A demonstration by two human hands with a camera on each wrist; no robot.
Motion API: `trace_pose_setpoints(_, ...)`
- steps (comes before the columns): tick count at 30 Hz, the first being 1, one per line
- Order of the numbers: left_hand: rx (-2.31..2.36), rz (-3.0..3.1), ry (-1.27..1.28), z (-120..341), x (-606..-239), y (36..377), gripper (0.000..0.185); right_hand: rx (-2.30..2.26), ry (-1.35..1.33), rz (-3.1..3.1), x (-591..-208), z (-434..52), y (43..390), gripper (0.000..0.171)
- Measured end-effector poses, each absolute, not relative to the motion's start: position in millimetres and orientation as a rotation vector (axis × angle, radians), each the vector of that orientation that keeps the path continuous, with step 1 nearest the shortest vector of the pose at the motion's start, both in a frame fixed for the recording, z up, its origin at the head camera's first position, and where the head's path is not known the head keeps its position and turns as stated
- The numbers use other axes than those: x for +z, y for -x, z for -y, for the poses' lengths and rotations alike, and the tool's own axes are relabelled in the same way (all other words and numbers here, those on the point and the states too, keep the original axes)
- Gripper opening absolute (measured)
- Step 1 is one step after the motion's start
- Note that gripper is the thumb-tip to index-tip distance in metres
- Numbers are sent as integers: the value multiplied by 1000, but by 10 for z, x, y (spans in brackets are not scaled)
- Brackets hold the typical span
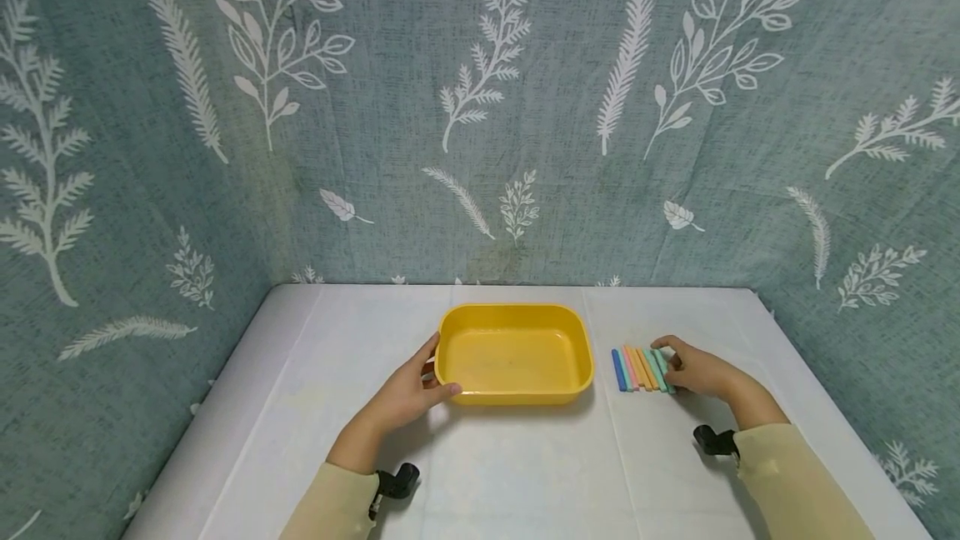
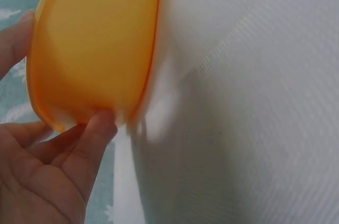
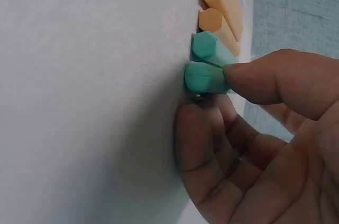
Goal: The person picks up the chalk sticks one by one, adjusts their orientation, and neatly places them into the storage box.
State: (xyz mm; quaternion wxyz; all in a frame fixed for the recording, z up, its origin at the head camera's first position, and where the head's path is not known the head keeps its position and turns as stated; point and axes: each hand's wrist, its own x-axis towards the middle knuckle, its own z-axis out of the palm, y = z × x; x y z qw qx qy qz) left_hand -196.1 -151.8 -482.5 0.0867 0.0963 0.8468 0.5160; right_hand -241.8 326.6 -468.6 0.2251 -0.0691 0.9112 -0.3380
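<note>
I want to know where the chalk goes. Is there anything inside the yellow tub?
The yellow tub looks empty; only its bare bottom shows. The chalk sticks lie outside, beside it. The near wall hides a thin strip of the floor.

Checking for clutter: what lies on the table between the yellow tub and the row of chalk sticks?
Nothing: in the head view only bare white table shows between the yellow tub and the chalk sticks.

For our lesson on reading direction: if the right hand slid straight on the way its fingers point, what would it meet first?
The right hand already pinches the nearest green chalk; going on leftward it would push into the second green stick, then probably the rest of the row.
</note>
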Motion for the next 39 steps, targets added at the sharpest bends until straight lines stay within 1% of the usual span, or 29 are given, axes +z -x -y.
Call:
trace_pose_setpoints(10, 1537, -2522, -281, 1520, -4836, 1976, 98, -1071, 136, -2527, -4662, -3298, 2346, 55)
trace_pose_setpoints(21, 1525, -2524, -270, 1517, -4841, 1978, 97, -1224, 207, -2473, -4605, -3342, 2298, 59)
trace_pose_setpoints(29, 1517, -2532, -271, 1530, -4829, 1967, 98, -1305, 240, -2428, -4494, -3308, 2260, 58)
trace_pose_setpoints(39, 1535, -2522, -274, 1520, -4840, 1960, 98, -1416, 177, -2347, -4343, -3227, 2190, 60)
